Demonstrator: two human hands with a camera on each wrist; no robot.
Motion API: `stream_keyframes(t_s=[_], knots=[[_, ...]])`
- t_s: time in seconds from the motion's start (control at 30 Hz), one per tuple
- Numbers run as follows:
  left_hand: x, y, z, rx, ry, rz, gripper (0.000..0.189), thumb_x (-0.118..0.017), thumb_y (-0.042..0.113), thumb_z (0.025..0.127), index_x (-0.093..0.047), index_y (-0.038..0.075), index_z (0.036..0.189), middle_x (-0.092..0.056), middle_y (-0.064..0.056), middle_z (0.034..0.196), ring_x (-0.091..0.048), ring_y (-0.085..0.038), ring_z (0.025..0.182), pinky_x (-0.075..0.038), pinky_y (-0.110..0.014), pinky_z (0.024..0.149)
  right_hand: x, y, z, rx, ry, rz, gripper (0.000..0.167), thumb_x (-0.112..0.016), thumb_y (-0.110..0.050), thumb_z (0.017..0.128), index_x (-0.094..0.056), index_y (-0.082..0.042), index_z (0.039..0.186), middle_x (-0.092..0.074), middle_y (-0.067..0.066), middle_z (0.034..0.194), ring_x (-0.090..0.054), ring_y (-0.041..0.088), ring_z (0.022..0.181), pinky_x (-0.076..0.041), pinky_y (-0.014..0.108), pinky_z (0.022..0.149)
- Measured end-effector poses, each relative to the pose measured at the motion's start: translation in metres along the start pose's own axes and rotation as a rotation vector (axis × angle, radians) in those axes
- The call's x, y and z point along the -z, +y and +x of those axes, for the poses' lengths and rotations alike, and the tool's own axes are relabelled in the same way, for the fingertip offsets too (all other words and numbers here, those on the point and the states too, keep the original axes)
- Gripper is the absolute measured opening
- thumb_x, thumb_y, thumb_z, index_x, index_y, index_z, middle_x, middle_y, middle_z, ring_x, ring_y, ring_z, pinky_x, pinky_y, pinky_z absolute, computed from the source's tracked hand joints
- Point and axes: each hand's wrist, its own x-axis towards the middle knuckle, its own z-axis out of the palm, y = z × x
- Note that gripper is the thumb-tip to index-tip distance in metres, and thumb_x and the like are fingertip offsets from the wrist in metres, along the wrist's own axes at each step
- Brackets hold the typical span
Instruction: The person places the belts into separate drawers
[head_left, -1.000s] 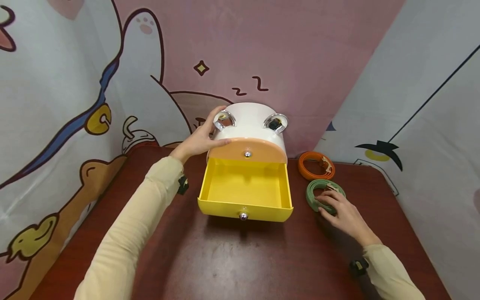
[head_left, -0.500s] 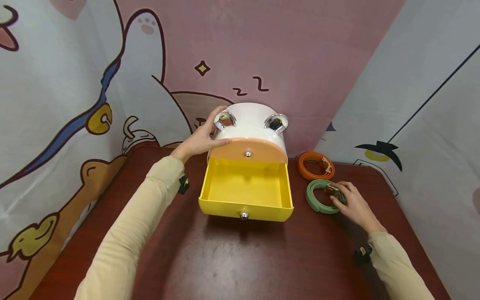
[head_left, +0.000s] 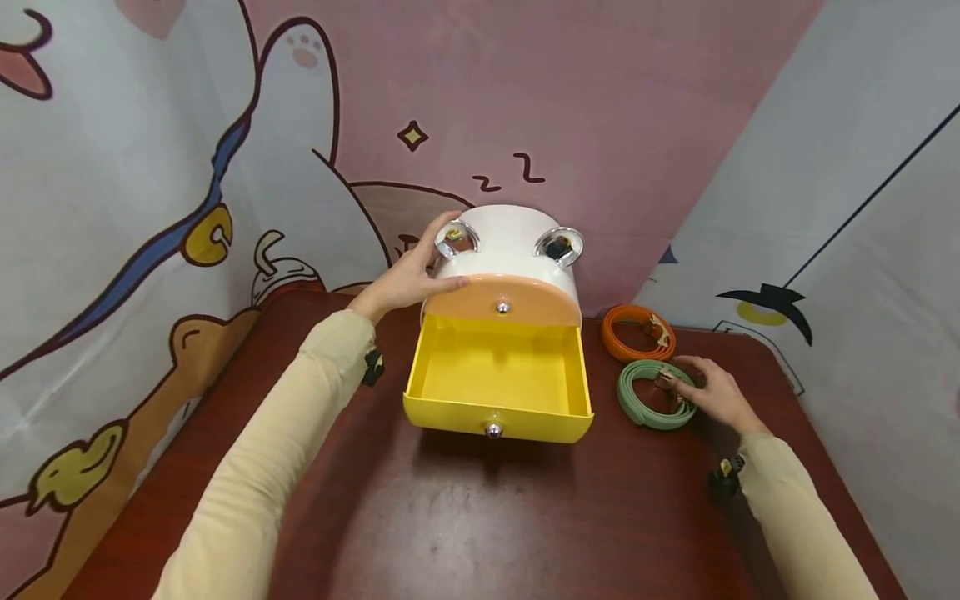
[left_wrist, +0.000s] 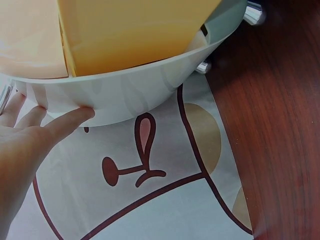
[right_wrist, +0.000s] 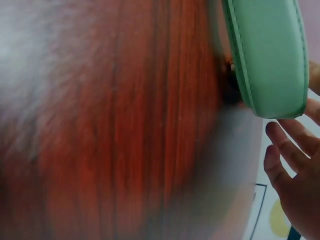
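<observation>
Green belt (head_left: 632, 402) lies at the spread right hand (head_left: 717, 396), left hand (head_left: 405, 280) splayed against a cabinet (head_left: 510, 242).

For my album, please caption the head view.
Left hand on white cabinet, yellow drawer open; right hand by coiled green belt.

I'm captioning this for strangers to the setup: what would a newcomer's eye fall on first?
Probably the yellow drawer, central in the head view, pulled out from a white cabinet with two shiny eyes. The left hand touches the cabinet's side. To the right, an orange belt lies coiled behind a green belt, the right hand at the latter.
</observation>
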Motion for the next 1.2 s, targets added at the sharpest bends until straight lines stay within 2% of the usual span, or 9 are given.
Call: stream_keyframes(t_s=[0.2, 0.4, 0.5, 0.9, 1.1, 1.2], knots=[[-0.002, 0.0, 0.001, 0.004, -0.016, 0.002, 0.094, -0.072, 0.016, 0.089, -0.006, 0.023, 0.155, -0.037, -0.018, 0.147, -0.052, -0.034, 0.117, -0.044, -0.047, 0.094, -0.003, 0.009, -0.001, -0.071, 0.004, 0.071, 0.044, -0.062, -0.025, 0.097, -0.054, 0.004, 0.13, -0.056, 0.03, 0.122, -0.054, 0.047, 0.107, -0.043, 0.058, 0.081], [0.0, -0.001, 0.002, -0.006, -0.012, -0.012, 0.094, -0.072, 0.014, 0.088, -0.007, 0.023, 0.155, -0.033, -0.017, 0.149, -0.05, -0.036, 0.12, -0.043, -0.047, 0.095, -0.003, 0.01, 0.001, -0.055, 0.017, 0.086, 0.038, -0.064, -0.022, 0.096, -0.061, 0.001, 0.125, -0.063, 0.025, 0.113, -0.06, 0.033, 0.093, -0.048, 0.037, 0.071], [0.002, -0.002, 0.002, -0.009, -0.011, -0.01, 0.094, -0.072, 0.013, 0.088, -0.006, 0.022, 0.155, -0.033, -0.017, 0.149, -0.051, -0.036, 0.12, -0.043, -0.048, 0.095, -0.002, 0.009, 0.004, -0.036, 0.013, 0.076, 0.036, -0.064, -0.02, 0.095, -0.062, 0.002, 0.123, -0.064, 0.024, 0.11, -0.06, 0.027, 0.089, -0.048, 0.032, 0.066], [0.002, -0.001, 0.004, -0.013, -0.011, -0.008, 0.094, -0.072, 0.013, 0.088, -0.006, 0.022, 0.155, -0.037, -0.019, 0.147, -0.052, -0.036, 0.119, -0.045, -0.047, 0.094, 0.001, 0.001, 0.002, -0.034, -0.005, 0.069, 0.036, -0.067, -0.019, 0.093, -0.064, 0.003, 0.121, -0.068, 0.02, 0.099, -0.061, 0.015, 0.074, -0.047, 0.026, 0.058], [0.002, 0.001, 0.004, -0.02, -0.009, -0.007, 0.094, -0.072, 0.012, 0.089, -0.006, 0.021, 0.155, -0.034, -0.02, 0.149, -0.05, -0.037, 0.122, -0.044, -0.048, 0.095, 0.007, -0.008, -0.002, -0.053, -0.048, 0.054, 0.038, -0.069, -0.021, 0.092, -0.064, 0.003, 0.121, -0.067, 0.022, 0.105, -0.063, 0.021, 0.082, -0.049, 0.026, 0.061], [0.002, 0.001, 0.003, -0.007, -0.011, 0.005, 0.094, -0.071, 0.014, 0.089, -0.005, 0.021, 0.155, -0.032, -0.019, 0.15, -0.049, -0.036, 0.123, -0.045, -0.047, 0.095, 0.009, -0.012, -0.003, -0.055, -0.064, 0.056, 0.038, -0.069, -0.021, 0.092, -0.065, 0.004, 0.12, -0.067, 0.022, 0.105, -0.063, 0.019, 0.082, -0.049, 0.026, 0.061]])
